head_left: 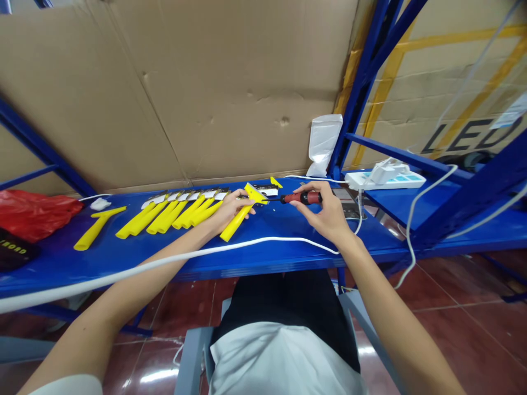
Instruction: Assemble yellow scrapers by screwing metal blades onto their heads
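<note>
My left hand [233, 209] is closed around the head of a yellow scraper [235, 224], whose tube-like handle points down toward me. In my right hand [329, 215] is a red and black screwdriver [302, 198], held level with its shaft pointing left. The shaft's tip meets the scraper's head, though the exact contact point is too small to make out. Left of my left hand, several yellow scrapers [142, 219] lie in a slanted row with dark and white labelled ends. Farther left rests a separate yellow T-shaped piece [96, 227].
A white cable [164, 266] crosses in front of the blue shelf [255, 258], over my left forearm. At the right are a white power strip [385, 180] and blue uprights. A red plastic bag [39, 214] lies far left. Cardboard [230, 88] stands behind.
</note>
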Demonstrator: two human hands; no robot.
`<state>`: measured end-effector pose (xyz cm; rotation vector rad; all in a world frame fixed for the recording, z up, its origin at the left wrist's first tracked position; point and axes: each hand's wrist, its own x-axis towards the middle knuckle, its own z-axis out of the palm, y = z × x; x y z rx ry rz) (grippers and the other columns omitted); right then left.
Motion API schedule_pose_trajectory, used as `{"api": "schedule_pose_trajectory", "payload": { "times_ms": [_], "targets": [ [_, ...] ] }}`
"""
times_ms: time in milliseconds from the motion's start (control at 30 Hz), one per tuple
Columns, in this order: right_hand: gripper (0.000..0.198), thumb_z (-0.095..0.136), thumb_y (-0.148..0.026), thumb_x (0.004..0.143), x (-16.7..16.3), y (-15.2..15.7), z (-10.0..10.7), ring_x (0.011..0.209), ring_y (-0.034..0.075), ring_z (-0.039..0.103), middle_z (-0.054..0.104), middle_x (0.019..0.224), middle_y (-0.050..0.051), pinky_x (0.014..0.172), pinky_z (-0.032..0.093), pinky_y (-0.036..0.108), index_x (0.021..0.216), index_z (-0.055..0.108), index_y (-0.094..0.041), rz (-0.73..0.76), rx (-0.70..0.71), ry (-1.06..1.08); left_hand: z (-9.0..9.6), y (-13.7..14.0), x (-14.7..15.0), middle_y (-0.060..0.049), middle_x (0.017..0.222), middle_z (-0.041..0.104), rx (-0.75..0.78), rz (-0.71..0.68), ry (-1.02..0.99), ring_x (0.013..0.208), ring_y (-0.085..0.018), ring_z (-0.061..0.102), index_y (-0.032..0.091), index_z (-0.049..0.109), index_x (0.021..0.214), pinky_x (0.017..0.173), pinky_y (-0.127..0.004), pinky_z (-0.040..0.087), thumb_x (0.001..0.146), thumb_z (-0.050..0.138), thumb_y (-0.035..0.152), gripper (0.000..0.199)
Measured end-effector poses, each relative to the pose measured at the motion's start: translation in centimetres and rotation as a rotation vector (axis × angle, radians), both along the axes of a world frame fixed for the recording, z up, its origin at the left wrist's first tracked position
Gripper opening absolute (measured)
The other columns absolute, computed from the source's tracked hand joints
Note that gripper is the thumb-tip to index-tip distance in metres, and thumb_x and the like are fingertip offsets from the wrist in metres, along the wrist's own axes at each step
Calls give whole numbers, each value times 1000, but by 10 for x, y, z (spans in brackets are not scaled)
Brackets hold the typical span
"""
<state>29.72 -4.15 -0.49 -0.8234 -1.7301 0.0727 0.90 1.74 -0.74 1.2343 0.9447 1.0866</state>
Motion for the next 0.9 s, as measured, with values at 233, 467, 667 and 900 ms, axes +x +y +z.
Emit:
{"api": "schedule_pose_trajectory", "payload": {
  "times_ms": [233,467,667,900],
  "targets": [
    [42,78,-32,99,2,0,-1,122,31,76,71,136,13,104,63,51,136,57,-27,102,-32,-12,1,1,0,-8,90,78,-20,12,-5,67,-19,76,20,57,103,50,-23,50,75,90,21,44],
    [32,83,-39,97,3,2,-3,100,28,77,77,113,8,91,64,46,120,64,-26,-21,-10,-24,3,-1,0,-7,88,78,-10,5,1,66,-18,75,20,58,102,51,-23,49,77,89,21,40],
    [38,77,-33,99,3,1,-1,110,28,76,72,133,12,96,63,47,131,58,-27,74,-88,0,4,-1,0,-7,89,78,-27,20,4,66,-19,76,20,57,102,51,-23,50,77,87,19,40],
    [31,79,-33,100,0,1,-4,107,28,77,76,122,9,92,64,46,126,63,-27,73,-56,9,5,-3,1,-7,88,78,-9,14,0,67,-18,75,20,58,102,51,-23,50,78,88,20,38]
  ]
}}
